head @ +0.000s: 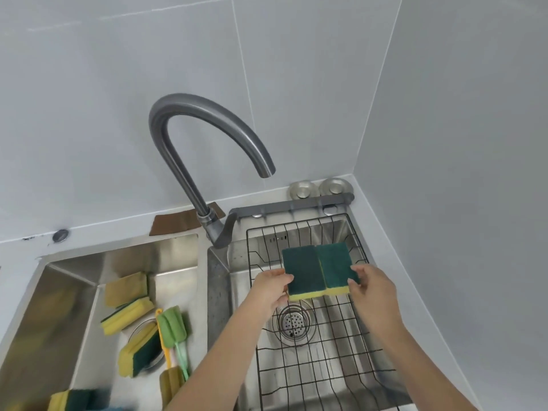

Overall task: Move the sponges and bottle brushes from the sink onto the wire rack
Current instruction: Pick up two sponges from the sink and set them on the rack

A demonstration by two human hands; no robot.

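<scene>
We hold two green-topped sponges side by side, yellow foam beneath, above the wire rack (320, 345) that sits in the right basin. Our left hand (271, 287) has its grip closed on the left sponge (302, 271) at its 8 o'clock corner; our right hand (372, 287) has its grip closed on the right sponge (333, 264) at its 4 o'clock corner. The two sponges touch along their inner edges. At 9 o'clock from them, in the left sink (74, 307), lie more sponges (127, 315) and a green bottle brush (173, 327). The faucet (189, 149) arches at 11 o'clock.
</scene>
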